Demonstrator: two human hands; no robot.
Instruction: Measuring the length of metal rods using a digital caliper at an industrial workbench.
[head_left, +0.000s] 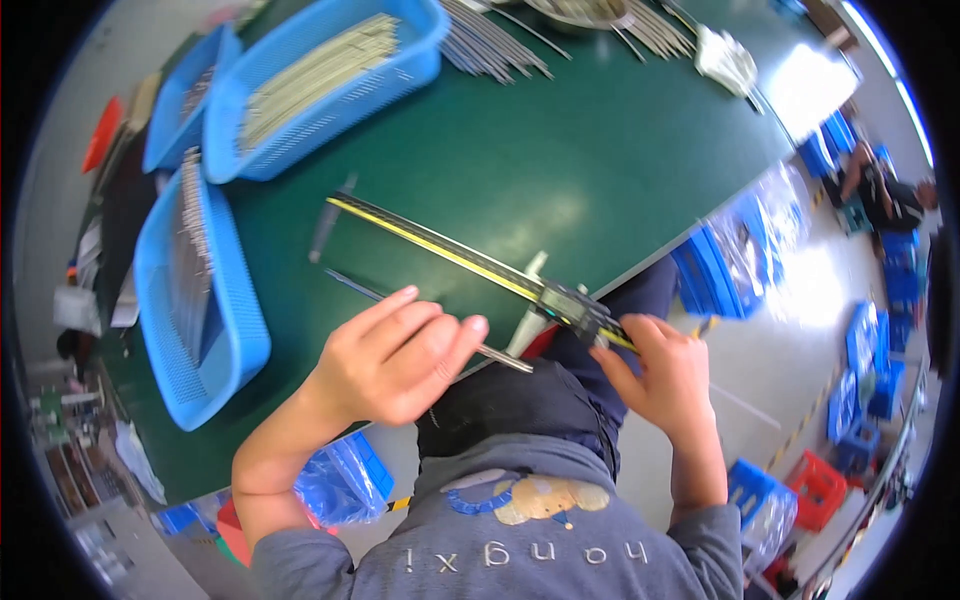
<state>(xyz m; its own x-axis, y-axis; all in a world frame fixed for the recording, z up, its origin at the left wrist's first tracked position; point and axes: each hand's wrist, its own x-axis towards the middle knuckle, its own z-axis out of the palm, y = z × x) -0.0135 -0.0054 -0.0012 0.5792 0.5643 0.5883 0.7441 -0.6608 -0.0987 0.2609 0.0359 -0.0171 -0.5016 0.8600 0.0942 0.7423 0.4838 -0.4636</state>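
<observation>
Head view: a green table (520, 160) is seen from above, and two bare hands are held by its near edge.
Left hand (390, 365): its fingers are half curled, and a thin metal rod (508, 359) is held in it. The spot where the rod is pinched is hidden by the fingers.
Right hand (655, 375): it is closed, with thumb and fingers bent, on the right end of a long caliper (440, 248).
Thin metal rod: it is held on a slant by the near edge of the table. Its left end is over the green top. Its right end is seen past the fingers, near the caliper's sliding jaw; whether they touch cannot be told.
Long caliper: its jaws are set wide apart. Its left end is over the table top, and its right end is out past the near edge. A black sliding part (572, 305) is seen just beside the right hand.
Left end of the table: pale sticks (320, 75) are kept in a big blue basket (335, 130). Thin rods (188, 270) are kept in a nearer blue basket (185, 385).
Toward the far edge: grey rods (490, 42) are laid in a pile, and a white bundle (727, 62) is seen toward the right corner.
Floor: a red stool (818, 488) is seen.
</observation>
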